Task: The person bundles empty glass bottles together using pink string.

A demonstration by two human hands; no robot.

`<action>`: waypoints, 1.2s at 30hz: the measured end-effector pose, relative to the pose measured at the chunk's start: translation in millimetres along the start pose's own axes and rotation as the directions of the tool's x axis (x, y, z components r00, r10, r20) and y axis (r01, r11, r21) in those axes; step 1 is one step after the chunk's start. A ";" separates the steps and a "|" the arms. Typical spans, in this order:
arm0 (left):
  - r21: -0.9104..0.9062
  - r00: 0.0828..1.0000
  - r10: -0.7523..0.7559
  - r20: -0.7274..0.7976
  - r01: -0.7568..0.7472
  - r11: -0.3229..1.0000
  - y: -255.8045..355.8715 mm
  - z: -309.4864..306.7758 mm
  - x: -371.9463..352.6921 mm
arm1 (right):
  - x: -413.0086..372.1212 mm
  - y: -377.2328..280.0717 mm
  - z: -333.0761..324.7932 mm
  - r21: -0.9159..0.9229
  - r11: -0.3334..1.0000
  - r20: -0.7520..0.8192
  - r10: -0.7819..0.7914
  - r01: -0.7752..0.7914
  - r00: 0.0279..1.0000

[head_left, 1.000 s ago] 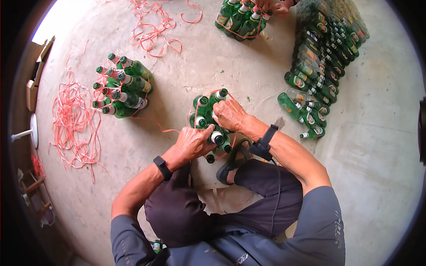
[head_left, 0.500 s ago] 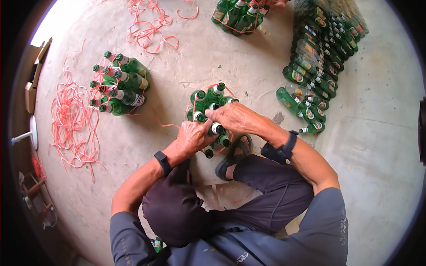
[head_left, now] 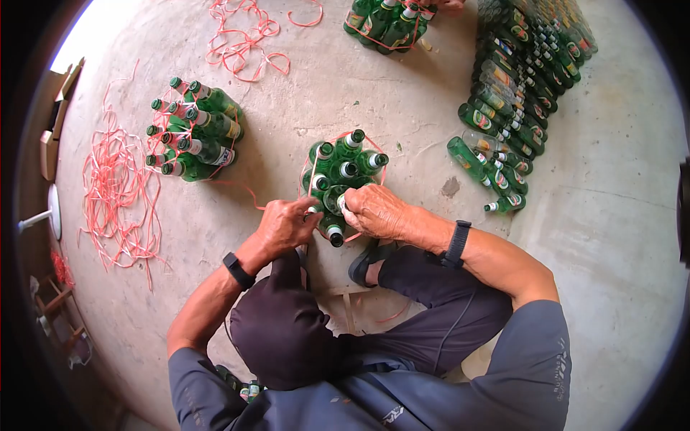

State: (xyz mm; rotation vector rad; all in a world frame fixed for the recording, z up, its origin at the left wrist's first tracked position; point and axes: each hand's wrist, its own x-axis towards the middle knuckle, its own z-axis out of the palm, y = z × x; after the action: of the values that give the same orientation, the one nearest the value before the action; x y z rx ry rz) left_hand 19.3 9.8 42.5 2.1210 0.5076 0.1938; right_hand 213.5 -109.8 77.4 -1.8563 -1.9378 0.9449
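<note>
A cluster of several green glass bottles (head_left: 343, 172) stands upright on the concrete floor in front of me, with red plastic string (head_left: 314, 167) looped around it. My left hand (head_left: 284, 225) is closed at the cluster's near left side, pinching the red string. My right hand (head_left: 374, 210) rests on the near bottle necks with its fingers curled over the string. A black band sits on each wrist.
A tied bundle of bottles (head_left: 194, 133) stands at the left. Loose red strings (head_left: 115, 194) lie beside it and at the top (head_left: 244, 43). Rows of bottles (head_left: 517, 79) lie at the right. Another person's hand (head_left: 445, 6) works a bundle (head_left: 384, 25) at the top.
Both hands slid toward me, off the tops of the bottles to the cluster's near side. The left hand pulled left with the string, so more bottle tops show.
</note>
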 end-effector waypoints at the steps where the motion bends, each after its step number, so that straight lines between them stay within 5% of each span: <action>1: -0.001 1.000 0.000 0.001 0.000 1.000 0.0 -1.9 -5.1 | -0.9 2.1 1.9 0.009 1.000 0.000 0.010 -0.010 1.000; 4: -0.058 0.982 -0.185 0.049 0.187 0.981 -3.8 -3.3 -14.0 | -1.8 10.1 15.3 0.022 1.000 -0.028 0.009 -0.008 1.000; 13: -0.176 0.991 -0.118 -0.068 0.105 0.979 -18.8 8.4 -17.7 | 7.1 19.0 35.3 0.047 0.994 -0.050 0.103 -0.101 0.993; 15: -0.052 0.980 0.027 -0.198 -0.038 0.998 -25.0 12.5 -17.8 | 9.0 19.6 41.1 0.052 0.993 -0.060 0.105 -0.102 0.993; 19: -0.126 0.959 -0.051 -0.281 0.016 0.992 -27.6 22.2 -24.2 | 12.4 24.2 54.4 0.029 0.993 -0.072 0.120 -0.118 0.990; 21: -0.162 0.957 -0.289 -0.022 0.282 0.946 -28.8 17.9 -29.5 | 14.6 26.2 57.6 0.040 0.996 -0.077 0.083 -0.080 0.994; 25: -0.075 0.957 -0.289 0.023 0.290 0.954 -31.2 15.1 -29.0 | 12.8 21.1 57.3 -0.002 0.988 -0.103 0.155 -0.156 0.983; 29: -0.341 0.943 -0.313 0.118 0.334 0.879 -39.7 15.1 -31.3 | 12.1 12.9 41.6 0.030 0.978 -0.036 0.207 -0.206 0.978; 31: -0.652 0.915 -0.382 0.132 0.370 0.662 -48.6 22.9 -32.6 | 8.4 14.5 38.2 0.051 0.970 0.015 0.238 -0.239 0.971; 36: -0.584 0.899 -0.407 0.163 0.421 0.694 -56.3 30.2 -38.5 | -5.3 16.4 32.5 0.066 0.965 -0.207 0.262 -0.254 0.943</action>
State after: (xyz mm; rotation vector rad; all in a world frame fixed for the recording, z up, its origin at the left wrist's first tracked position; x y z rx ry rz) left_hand -21.6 -1.6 -18.8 1.3282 0.7819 0.0579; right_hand 206.5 -123.9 44.2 -2.1294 -1.5676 0.8065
